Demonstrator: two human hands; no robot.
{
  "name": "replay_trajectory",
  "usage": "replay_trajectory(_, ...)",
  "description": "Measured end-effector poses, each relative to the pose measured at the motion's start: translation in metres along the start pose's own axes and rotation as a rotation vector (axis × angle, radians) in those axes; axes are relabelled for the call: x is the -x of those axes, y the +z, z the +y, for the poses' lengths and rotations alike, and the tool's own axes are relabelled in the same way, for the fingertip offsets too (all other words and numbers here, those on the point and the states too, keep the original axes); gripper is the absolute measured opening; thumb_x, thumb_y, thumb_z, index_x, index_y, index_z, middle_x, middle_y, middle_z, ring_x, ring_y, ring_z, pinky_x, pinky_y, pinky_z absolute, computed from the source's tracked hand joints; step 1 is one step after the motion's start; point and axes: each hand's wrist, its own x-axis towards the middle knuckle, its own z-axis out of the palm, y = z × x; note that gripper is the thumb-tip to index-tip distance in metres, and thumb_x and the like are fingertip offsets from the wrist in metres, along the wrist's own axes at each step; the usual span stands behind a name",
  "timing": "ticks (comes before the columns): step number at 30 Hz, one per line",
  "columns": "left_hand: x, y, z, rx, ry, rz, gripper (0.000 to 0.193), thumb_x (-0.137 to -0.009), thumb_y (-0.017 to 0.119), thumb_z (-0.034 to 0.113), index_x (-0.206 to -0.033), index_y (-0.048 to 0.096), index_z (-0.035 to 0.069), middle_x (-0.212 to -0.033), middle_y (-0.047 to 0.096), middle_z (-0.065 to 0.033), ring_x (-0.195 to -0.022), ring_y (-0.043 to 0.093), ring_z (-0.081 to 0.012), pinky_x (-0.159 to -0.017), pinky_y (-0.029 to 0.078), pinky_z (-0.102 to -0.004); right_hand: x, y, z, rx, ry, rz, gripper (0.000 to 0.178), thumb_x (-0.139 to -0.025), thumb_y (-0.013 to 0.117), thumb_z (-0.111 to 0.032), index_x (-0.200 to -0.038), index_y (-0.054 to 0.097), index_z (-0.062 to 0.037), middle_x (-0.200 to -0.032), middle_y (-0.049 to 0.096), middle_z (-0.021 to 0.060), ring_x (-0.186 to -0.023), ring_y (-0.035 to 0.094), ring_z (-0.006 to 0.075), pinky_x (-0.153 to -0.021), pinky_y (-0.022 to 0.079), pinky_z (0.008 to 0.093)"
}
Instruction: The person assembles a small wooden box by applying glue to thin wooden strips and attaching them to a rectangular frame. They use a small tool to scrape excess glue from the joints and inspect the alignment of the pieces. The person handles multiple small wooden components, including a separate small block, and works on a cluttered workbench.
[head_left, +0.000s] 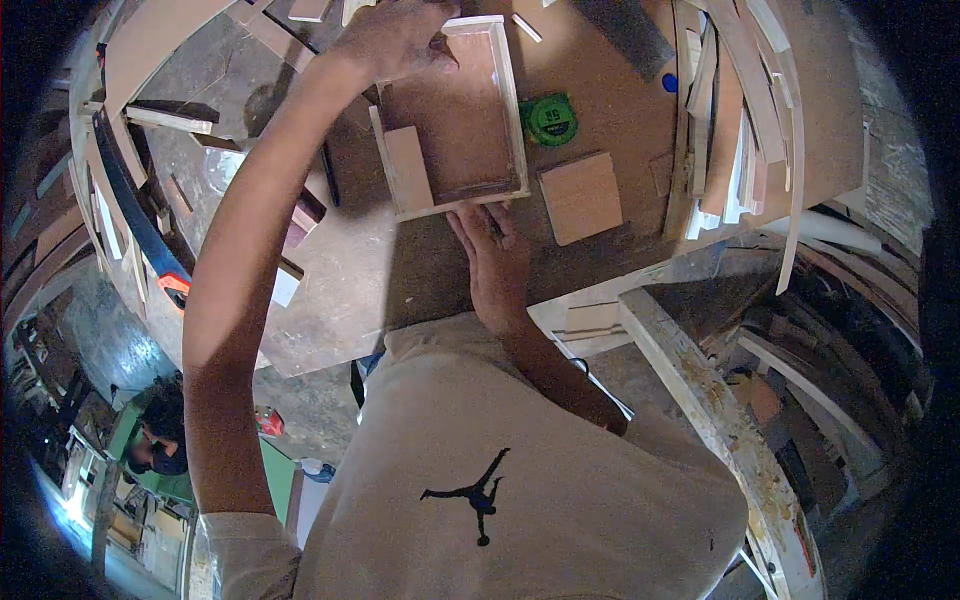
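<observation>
Wooden box (511,110) lies on table (345,285), open side up. Left hand (403,40) bends over far left corner, right hand (497,255) touches near wall; cannot tell if hands clamp. Green tape measure (551,120) lies just right of box.

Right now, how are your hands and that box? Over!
Left hand at far end of wooden box, right hand at near edge. Small board along left side. Green tape measure close, right.

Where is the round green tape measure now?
In the head view, the round green tape measure lies slightly right of centre, just right of the shallow rectangular wooden box and beyond the squarish tan wooden piece.
</observation>
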Motion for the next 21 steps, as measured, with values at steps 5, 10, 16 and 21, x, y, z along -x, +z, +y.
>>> replay_trajectory(5,0.003,0.009,-0.006,0.038,0.112,0.164,0.069,-0.085,0.065,0.051,-0.139,0.047,0.013,-0.134,0.056,-0.0165,-0.124,0.053,-0.0364,-0.101,0.046,-0.0482,0.005,0.000,-0.007,-0.162,0.036,0.076,0.034,-0.098,0.062,-0.022,-0.117,0.056,0.0063,-0.115,0.059,0.0130,-0.111,0.060,0.0210,-0.107,0.048,0.0342)
replay_trajectory(10,-0.009,-0.016,0.013,0.105,0.019,-0.106,0.070,-0.083,0.068,0.049,-0.140,0.048,0.012,-0.131,0.059,-0.0166,-0.124,0.054,-0.0351,-0.101,0.046,-0.0478,0.005,0.007,-0.007,-0.294,0.024,0.128,0.038,-0.099,0.060,-0.024,-0.119,0.054,0.0074,-0.119,0.058,0.0138,-0.115,0.058,0.0205,-0.108,0.047,0.0347)
replay_trajectory(16,-0.005,0.005,-0.009,0.181,0.066,0.032,0.074,-0.082,0.070,0.052,-0.140,0.048,0.012,-0.127,0.061,-0.0176,-0.118,0.058,-0.0381,-0.100,0.047,-0.0469,0.005,0.006,0.001,-0.419,0.021,0.151,0.032,-0.099,0.059,-0.016,-0.123,0.052,0.0054,-0.123,0.053,0.0125,-0.114,0.056,0.0207,-0.106,0.048,0.0373)
replay_trajectory(21,-0.005,0.003,-0.002,0.067,0.081,0.080,0.074,-0.082,0.069,0.053,-0.140,0.048,0.013,-0.123,0.064,-0.0174,-0.115,0.060,-0.0374,-0.097,0.048,-0.0476,0.005,0.006,-0.003,-0.335,0.029,0.131,0.036,-0.100,0.057,-0.019,-0.128,0.051,0.0031,-0.123,0.054,0.0125,-0.115,0.056,0.0203,-0.107,0.047,0.0354)
